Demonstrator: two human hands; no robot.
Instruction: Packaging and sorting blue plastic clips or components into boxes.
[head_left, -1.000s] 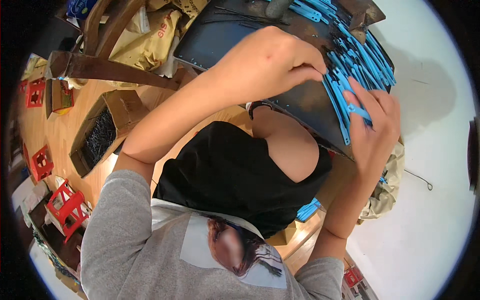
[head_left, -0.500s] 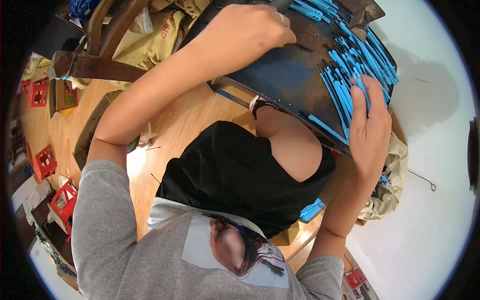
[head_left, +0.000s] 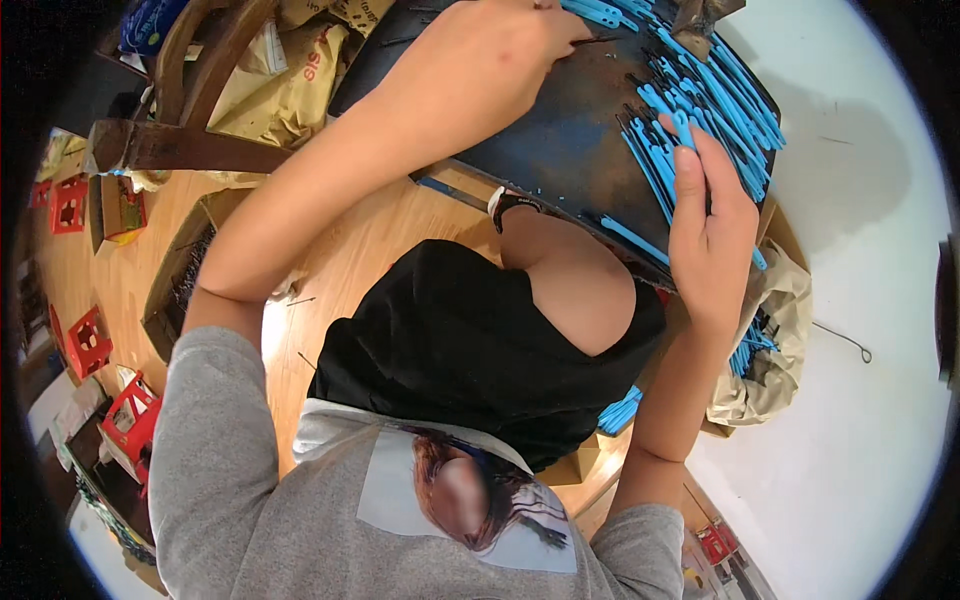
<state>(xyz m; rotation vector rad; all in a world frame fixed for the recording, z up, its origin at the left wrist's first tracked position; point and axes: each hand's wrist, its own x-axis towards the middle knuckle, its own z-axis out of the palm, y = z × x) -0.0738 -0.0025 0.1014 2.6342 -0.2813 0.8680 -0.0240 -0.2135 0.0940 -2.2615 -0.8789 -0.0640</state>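
My left hand (head_left: 500, 55) is closed at the top edge over the dark work table (head_left: 530, 150). Its fingertips are largely hidden, and a thin black piece (head_left: 597, 40) shows beside them; whether the fingers grip it I cannot make out. On the right, my right hand (head_left: 712, 215) pinches a light-blue plastic handle (head_left: 684, 130) with a hole in its end, between thumb and fingers. Around that hand lies a pile of similar blue handles (head_left: 735, 95), several with thin black shafts. One more blue handle (head_left: 635, 238) lies along the table's near edge.
A rusty metal part (head_left: 693, 28) stands among the handles. An open paper bag (head_left: 785, 375) with blue handles sits below the right edge, beside a white wall (head_left: 850, 300). A wooden chair frame (head_left: 190, 145), yellow sacks (head_left: 300, 90) and red crates (head_left: 88, 342) are left.
My right hand has shifted a little left and up, with the blue handle standing out more between its fingers. The left hand has moved slightly up and turned. The whole view has shifted slightly.
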